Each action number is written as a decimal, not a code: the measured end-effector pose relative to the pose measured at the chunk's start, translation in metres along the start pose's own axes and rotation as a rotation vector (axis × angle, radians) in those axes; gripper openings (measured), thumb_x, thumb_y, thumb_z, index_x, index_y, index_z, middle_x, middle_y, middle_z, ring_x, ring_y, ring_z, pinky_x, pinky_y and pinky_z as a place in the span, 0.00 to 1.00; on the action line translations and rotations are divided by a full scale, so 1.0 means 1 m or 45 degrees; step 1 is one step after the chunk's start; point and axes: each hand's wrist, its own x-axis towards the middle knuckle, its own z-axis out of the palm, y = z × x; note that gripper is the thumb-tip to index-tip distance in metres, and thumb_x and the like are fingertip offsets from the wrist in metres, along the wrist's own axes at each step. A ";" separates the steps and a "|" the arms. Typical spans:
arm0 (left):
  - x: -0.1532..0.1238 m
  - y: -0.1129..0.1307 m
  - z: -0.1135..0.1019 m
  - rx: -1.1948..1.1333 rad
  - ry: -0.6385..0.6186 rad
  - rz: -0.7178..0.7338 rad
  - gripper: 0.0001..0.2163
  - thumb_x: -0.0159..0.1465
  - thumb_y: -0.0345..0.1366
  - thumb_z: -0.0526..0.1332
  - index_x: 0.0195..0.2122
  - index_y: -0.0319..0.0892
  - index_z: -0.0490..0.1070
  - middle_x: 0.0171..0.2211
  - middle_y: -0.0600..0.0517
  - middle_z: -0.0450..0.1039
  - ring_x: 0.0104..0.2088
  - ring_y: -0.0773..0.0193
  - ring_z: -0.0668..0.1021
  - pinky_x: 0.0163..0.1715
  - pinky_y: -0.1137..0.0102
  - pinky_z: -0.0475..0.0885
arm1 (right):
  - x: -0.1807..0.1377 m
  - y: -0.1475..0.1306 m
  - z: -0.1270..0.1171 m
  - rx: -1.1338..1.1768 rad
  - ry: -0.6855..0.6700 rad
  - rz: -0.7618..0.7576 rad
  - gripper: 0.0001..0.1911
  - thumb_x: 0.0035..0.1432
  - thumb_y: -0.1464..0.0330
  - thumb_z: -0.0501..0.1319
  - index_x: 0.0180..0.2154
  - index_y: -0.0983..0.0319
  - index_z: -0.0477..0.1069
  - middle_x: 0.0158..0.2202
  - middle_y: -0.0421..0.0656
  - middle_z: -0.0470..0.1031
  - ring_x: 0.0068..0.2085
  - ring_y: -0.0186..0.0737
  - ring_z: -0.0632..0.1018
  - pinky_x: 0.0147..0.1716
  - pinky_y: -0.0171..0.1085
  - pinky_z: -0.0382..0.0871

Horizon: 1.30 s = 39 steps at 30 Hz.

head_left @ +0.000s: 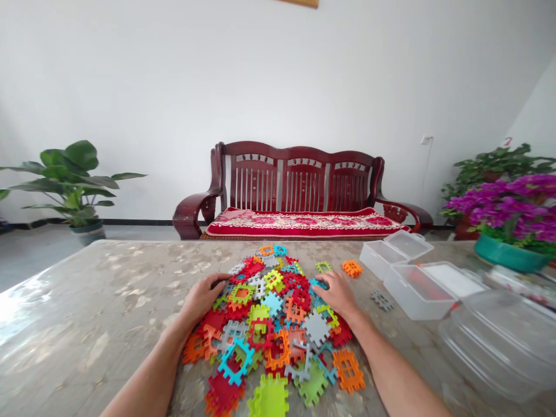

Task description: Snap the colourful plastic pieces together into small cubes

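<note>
A heap of plastic interlocking tiles [273, 304] with notched edges lies in front of me, in red, orange, lime green, blue and grey. Some tiles are solid, while others have window-like or round openings. At the heap's left edge rests my left hand [205, 296], its thumb and fingers apart against the tiles. My right hand [337, 292] lies along the opposite edge, with fingertips touching a blue tile [318, 284]; the fingers look parted and I see nothing gripped. An orange stack of tiles [351, 268] and a grey tile [382, 300] sit apart to the right.
Clear plastic boxes [417, 298] with lids stand on the patterned table [99, 324] at the right, near a transparent rounded container [499, 341]. Purple flowers in a green pot [508, 255] are behind them. A wooden bench [299, 179] and a leafy plant [78, 179] stand beyond the table.
</note>
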 end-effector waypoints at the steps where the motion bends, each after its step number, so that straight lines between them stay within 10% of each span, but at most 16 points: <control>1: 0.000 0.001 0.000 0.006 0.002 -0.001 0.18 0.57 0.43 0.54 0.43 0.46 0.76 0.43 0.53 0.79 0.44 0.57 0.78 0.47 0.67 0.69 | 0.001 0.002 0.001 0.043 0.005 0.011 0.14 0.49 0.61 0.63 0.38 0.57 0.78 0.41 0.43 0.77 0.44 0.44 0.74 0.47 0.40 0.65; 25: 0.001 -0.003 0.000 0.032 0.000 -0.027 0.17 0.58 0.45 0.53 0.43 0.48 0.77 0.42 0.54 0.79 0.44 0.57 0.78 0.47 0.68 0.69 | 0.006 0.020 -0.004 1.030 0.140 0.314 0.19 0.41 0.59 0.64 0.34 0.64 0.76 0.30 0.44 0.79 0.31 0.42 0.76 0.30 0.37 0.70; 39: 0.005 -0.011 0.003 0.018 -0.004 0.015 0.18 0.58 0.45 0.54 0.44 0.47 0.76 0.43 0.53 0.79 0.44 0.58 0.78 0.47 0.68 0.70 | 0.007 0.047 -0.007 0.588 0.355 0.247 0.16 0.43 0.58 0.61 0.32 0.61 0.78 0.33 0.44 0.79 0.35 0.44 0.76 0.39 0.41 0.70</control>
